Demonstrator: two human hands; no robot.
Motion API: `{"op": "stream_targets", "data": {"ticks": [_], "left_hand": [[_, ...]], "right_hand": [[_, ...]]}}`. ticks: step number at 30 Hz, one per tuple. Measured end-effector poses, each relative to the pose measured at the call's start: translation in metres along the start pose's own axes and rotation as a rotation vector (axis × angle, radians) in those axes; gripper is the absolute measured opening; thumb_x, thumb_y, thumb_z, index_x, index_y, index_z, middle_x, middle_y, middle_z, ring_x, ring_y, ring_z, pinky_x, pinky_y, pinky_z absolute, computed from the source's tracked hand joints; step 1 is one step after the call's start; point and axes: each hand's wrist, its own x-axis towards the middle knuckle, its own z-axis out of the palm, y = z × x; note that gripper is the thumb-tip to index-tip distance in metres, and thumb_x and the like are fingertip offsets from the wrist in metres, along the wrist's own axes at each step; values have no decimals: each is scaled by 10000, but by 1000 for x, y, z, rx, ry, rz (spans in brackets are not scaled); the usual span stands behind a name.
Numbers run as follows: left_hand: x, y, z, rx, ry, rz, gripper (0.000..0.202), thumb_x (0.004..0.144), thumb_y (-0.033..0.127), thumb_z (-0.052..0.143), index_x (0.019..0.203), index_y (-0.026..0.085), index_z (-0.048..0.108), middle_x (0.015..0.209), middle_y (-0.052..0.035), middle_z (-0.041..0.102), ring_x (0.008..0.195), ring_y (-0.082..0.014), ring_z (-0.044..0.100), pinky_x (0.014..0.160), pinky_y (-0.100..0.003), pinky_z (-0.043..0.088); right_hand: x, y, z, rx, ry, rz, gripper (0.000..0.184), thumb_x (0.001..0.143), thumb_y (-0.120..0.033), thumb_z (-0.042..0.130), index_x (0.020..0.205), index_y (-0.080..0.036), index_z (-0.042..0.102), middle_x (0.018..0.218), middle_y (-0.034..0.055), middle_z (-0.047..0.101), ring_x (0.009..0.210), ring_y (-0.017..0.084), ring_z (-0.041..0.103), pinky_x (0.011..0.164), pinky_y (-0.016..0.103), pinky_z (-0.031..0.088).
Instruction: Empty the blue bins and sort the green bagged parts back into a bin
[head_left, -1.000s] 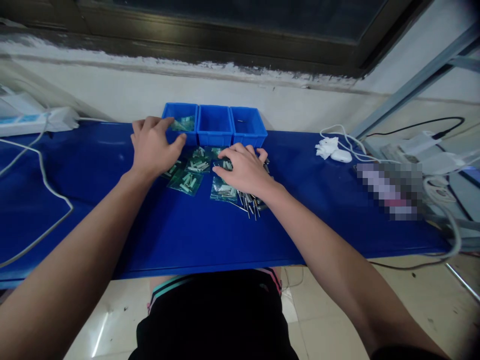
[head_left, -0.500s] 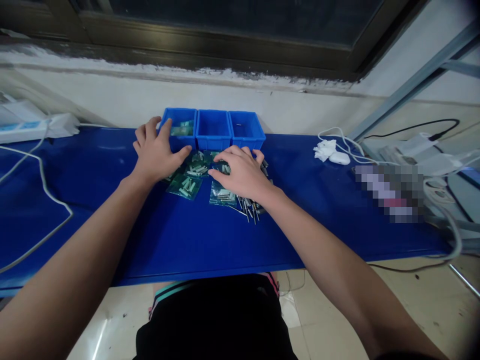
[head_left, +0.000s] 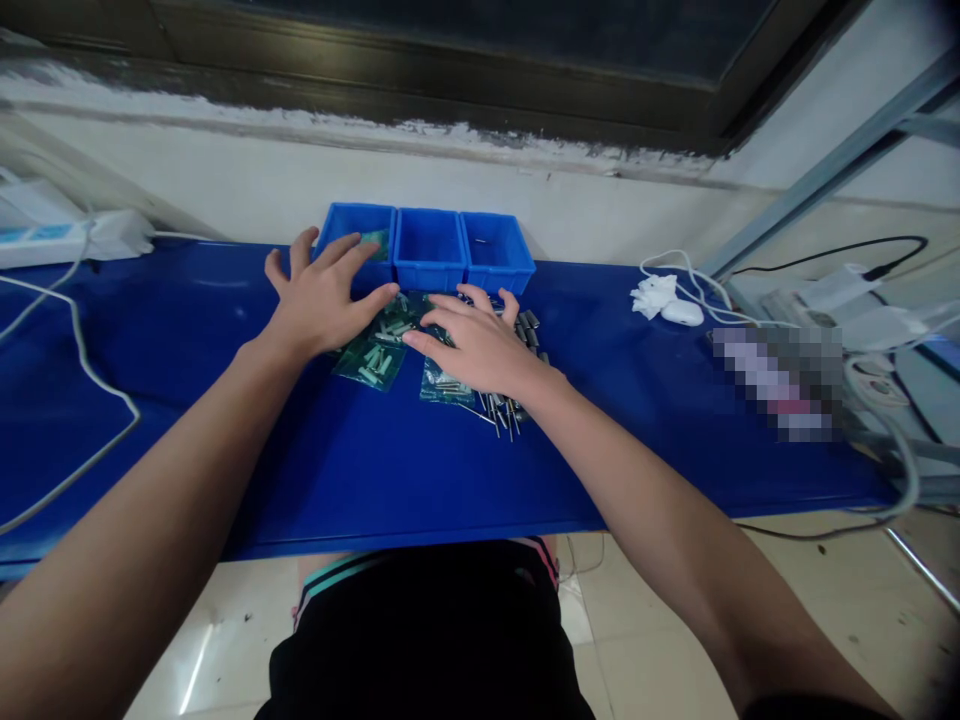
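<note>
My left hand [head_left: 319, 295] lies with fingers spread over small clear bags of pale parts [head_left: 371, 362] on the blue table [head_left: 337, 450], just in front of the left blue bin [head_left: 360, 232]. My right hand [head_left: 476, 345] rests flat, fingers stretched out, on another small bag [head_left: 439, 385] and a heap of loose metal pins [head_left: 506, 410]. Neither hand grips anything. Three blue bins stand in a row behind the hands; the left one holds a bag, the right bin [head_left: 496, 250] shows one small pin.
A white power strip [head_left: 75, 238] and white cable [head_left: 90, 370] lie at the left. At the right are crumpled white tissue [head_left: 652, 295], a small white device [head_left: 682, 313], more cables and a metal frame [head_left: 832, 165]. The wall stands close behind the bins.
Both hands have opened out, fingers spreading wider over the bags. The left hand shifted slightly right toward the middle; the right hand slid a little left.
</note>
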Motion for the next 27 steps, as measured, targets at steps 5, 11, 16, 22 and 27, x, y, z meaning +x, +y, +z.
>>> {"op": "stream_targets", "data": {"ticks": [5,11,16,22,27], "left_hand": [[1,-4,4,-11,-7,23,738,909,704,573,1531,305,571,1527,-10,602,1590,-426,210,1231,-735,58],[2,-1,3,-30,51,34,704,921,683,552,1474,254,629,1631,-47,496,1569,-456,254,1214,-740,100],[1,4,1,-36,96,55,651,917,694,567,1410,282,674,1605,-39,520,1542,-423,285,1216,-658,190],[-2,17,-9,0,135,125,500,1007,605,528,1351,286,703,1548,-75,583,1483,-391,367,1169,-614,278],[-3,23,-13,-120,86,248,466,1077,510,403,1322,276,723,1392,-55,709,1394,-326,490,1176,-563,296]], "right_hand": [[3,1,4,-21,16,4,720,1033,-766,268,1141,-281,789,1677,52,476,1614,440,204,1211,815,34],[4,0,6,-29,23,2,748,1039,-757,254,1167,-251,789,1647,79,512,1591,463,242,1203,821,74],[4,0,7,-30,34,-34,780,1043,-749,245,1393,-228,709,1633,91,530,1577,466,248,1205,816,72],[4,0,0,-18,192,-38,773,1031,-769,271,1447,-257,674,1612,79,555,1508,446,353,1186,758,213],[4,-1,-6,58,376,-41,771,1025,-789,252,1492,-306,631,1601,35,571,1491,368,414,1210,654,307]]}}
